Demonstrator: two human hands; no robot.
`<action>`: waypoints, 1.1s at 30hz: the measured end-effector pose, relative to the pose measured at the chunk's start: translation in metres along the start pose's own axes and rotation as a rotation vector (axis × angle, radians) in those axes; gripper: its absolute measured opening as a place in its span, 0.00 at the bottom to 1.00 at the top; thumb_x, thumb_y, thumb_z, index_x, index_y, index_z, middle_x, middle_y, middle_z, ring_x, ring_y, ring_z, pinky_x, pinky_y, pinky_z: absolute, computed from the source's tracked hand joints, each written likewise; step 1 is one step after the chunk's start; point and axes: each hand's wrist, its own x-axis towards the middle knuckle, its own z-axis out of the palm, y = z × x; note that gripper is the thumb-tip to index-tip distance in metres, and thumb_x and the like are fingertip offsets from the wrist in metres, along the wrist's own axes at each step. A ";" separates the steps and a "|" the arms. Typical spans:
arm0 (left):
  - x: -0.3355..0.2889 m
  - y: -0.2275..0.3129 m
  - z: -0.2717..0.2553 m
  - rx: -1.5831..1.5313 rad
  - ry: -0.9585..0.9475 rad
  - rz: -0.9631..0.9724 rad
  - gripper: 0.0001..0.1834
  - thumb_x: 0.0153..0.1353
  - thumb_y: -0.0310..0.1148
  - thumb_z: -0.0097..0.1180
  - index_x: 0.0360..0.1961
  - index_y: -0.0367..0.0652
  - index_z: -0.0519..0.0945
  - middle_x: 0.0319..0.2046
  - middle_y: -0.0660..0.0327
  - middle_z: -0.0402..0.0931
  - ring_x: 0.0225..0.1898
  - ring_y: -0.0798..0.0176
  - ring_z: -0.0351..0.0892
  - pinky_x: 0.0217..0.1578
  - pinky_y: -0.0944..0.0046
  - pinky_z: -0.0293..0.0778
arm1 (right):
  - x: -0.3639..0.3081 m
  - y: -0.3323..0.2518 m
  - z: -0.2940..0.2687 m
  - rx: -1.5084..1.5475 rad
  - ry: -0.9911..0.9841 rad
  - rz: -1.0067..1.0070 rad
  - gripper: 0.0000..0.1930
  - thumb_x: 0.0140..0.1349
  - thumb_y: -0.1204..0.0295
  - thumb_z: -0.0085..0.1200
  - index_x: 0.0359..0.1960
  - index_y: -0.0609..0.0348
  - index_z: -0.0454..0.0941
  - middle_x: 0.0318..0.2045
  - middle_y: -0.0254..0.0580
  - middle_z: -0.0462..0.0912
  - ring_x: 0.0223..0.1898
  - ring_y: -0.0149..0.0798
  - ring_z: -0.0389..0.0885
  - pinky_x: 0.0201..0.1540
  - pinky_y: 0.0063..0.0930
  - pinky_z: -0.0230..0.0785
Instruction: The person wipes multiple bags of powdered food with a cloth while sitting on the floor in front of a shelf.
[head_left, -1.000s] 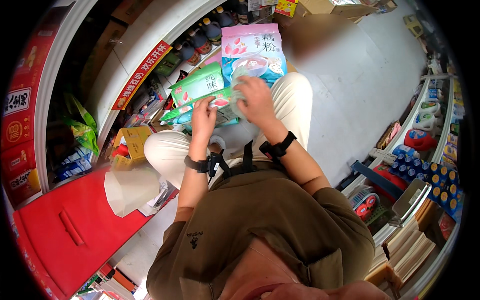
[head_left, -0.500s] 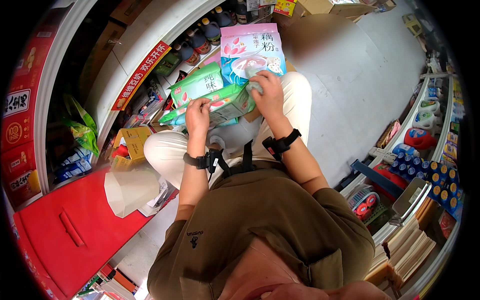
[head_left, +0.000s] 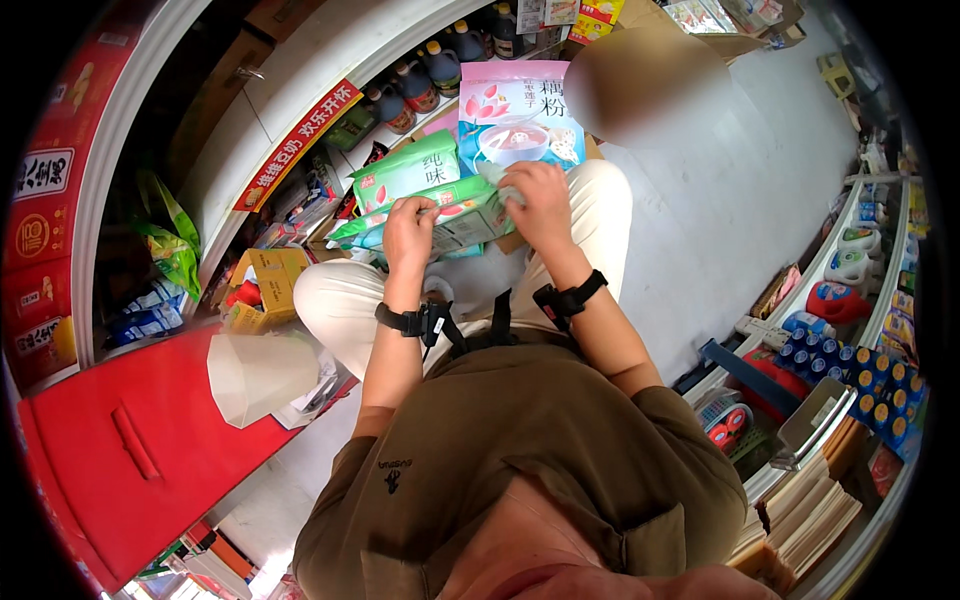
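Observation:
Between my knees a green printed food bag (head_left: 468,214) lies tilted, its long edge toward me. My left hand (head_left: 408,240) pinches that near edge, thumb and fingers closed. At the bag's right end my right hand (head_left: 543,203) is closed on a crumpled pale cloth (head_left: 493,172), which touches the bag. Just behind stands another green bag (head_left: 395,172), partly covered by the first. A larger pink, white and blue bag (head_left: 518,115) with a bowl printed on it leans upright beyond my right hand.
Dark bottles (head_left: 415,85) line the low shelf behind the bags. An open yellow carton (head_left: 272,283) is by my left knee. A red chest (head_left: 150,450) carries a translucent tub (head_left: 258,378). Shelves with detergent bottles (head_left: 838,303) run along the right. A blurred round shape (head_left: 648,85) is at the top.
The view has shifted a little, so the scene sits further right and lower. My right hand with the cloth has moved slightly left relative to the bags. My left hand keeps its pinch.

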 end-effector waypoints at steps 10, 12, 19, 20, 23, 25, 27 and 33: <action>-0.001 0.003 -0.012 0.049 -0.051 -0.025 0.08 0.54 0.24 0.64 0.35 0.34 0.80 0.34 0.55 0.77 0.28 0.62 0.81 0.32 0.64 0.74 | 0.006 0.046 0.005 0.418 -0.304 0.159 0.32 0.46 0.79 0.54 0.59 0.57 0.70 0.51 0.49 0.76 0.57 0.50 0.71 0.61 0.38 0.63; -0.005 -0.004 -0.014 0.007 -0.084 -0.048 0.08 0.54 0.24 0.64 0.35 0.35 0.80 0.34 0.55 0.77 0.28 0.62 0.80 0.32 0.64 0.74 | 0.014 0.034 0.006 0.458 -0.359 0.204 0.33 0.44 0.79 0.57 0.58 0.56 0.70 0.50 0.48 0.76 0.56 0.50 0.72 0.60 0.37 0.64; -0.005 0.001 -0.021 0.001 -0.092 -0.061 0.07 0.54 0.28 0.64 0.34 0.38 0.81 0.36 0.55 0.77 0.31 0.57 0.81 0.33 0.60 0.74 | 0.014 0.048 0.022 0.389 -0.315 0.100 0.28 0.43 0.78 0.62 0.51 0.56 0.72 0.43 0.45 0.78 0.47 0.48 0.77 0.52 0.34 0.68; -0.006 0.000 -0.021 -0.003 -0.096 -0.063 0.08 0.54 0.28 0.64 0.34 0.38 0.81 0.36 0.56 0.77 0.31 0.57 0.80 0.33 0.60 0.74 | 0.014 0.052 0.023 0.363 -0.312 0.047 0.26 0.43 0.78 0.62 0.49 0.57 0.73 0.41 0.45 0.78 0.45 0.47 0.78 0.51 0.33 0.69; -0.008 0.006 -0.024 0.009 -0.096 -0.039 0.10 0.51 0.28 0.66 0.35 0.39 0.81 0.36 0.55 0.77 0.33 0.57 0.80 0.35 0.60 0.74 | 0.012 0.052 0.018 0.461 -0.513 0.350 0.20 0.45 0.76 0.64 0.42 0.59 0.74 0.36 0.43 0.80 0.41 0.44 0.79 0.47 0.32 0.70; -0.006 0.019 -0.029 0.047 -0.078 0.018 0.12 0.49 0.28 0.68 0.36 0.40 0.82 0.37 0.55 0.76 0.37 0.55 0.79 0.38 0.59 0.74 | 0.010 0.041 0.019 0.446 -0.429 0.337 0.17 0.46 0.76 0.65 0.39 0.59 0.75 0.34 0.43 0.80 0.39 0.42 0.79 0.46 0.31 0.70; -0.007 0.035 -0.029 0.092 0.046 0.167 0.14 0.46 0.27 0.69 0.36 0.41 0.82 0.41 0.55 0.77 0.46 0.53 0.75 0.48 0.56 0.68 | 0.012 0.026 0.020 0.449 -0.390 0.307 0.15 0.48 0.76 0.66 0.38 0.59 0.76 0.34 0.42 0.81 0.39 0.41 0.79 0.45 0.30 0.70; -0.007 0.031 -0.037 -0.021 -0.060 0.282 0.12 0.46 0.30 0.69 0.33 0.46 0.81 0.51 0.62 0.76 0.59 0.53 0.68 0.63 0.41 0.53 | 0.030 -0.020 0.016 0.512 -0.402 0.190 0.13 0.48 0.78 0.65 0.37 0.59 0.78 0.34 0.42 0.79 0.39 0.41 0.78 0.44 0.30 0.69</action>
